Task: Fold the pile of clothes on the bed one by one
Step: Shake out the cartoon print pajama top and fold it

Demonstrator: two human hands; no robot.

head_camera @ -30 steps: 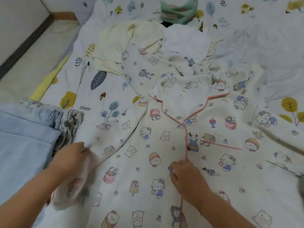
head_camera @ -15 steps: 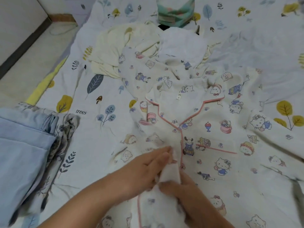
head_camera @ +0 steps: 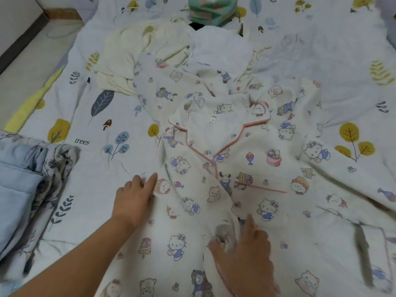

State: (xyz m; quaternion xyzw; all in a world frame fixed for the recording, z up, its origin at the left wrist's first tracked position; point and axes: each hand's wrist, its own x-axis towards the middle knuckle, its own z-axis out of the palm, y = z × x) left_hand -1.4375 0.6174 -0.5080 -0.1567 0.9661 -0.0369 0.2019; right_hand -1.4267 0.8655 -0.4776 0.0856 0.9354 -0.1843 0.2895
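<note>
A white pyjama shirt (head_camera: pixel 252 172) with cartoon prints and pink piping lies spread face up on the bed, collar away from me. Its left sleeve is folded in over the front. My left hand (head_camera: pixel 135 198) lies flat with straight fingers on the shirt's left folded edge. My right hand (head_camera: pixel 242 254) presses on the lower front near the button line, index finger stretched out, thumb against the cloth. Behind the shirt lies the pile: a matching printed garment (head_camera: pixel 171 82), a cream garment (head_camera: pixel 128 52) and a white one (head_camera: pixel 220 50).
Folded pale blue and grey-printed clothes (head_camera: pixel 23 185) sit at the left edge of the bed. A green patterned bundle (head_camera: pixel 212 9) stands at the far end. The leaf-print bedsheet (head_camera: pixel 90 129) covers the bed; the floor (head_camera: pixel 27 61) lies beyond its left side.
My left hand carried the left sleeve inward across the shirt's front, let it go, and moved back out to the left folded edge. My right hand shifted slightly lower on the front.
</note>
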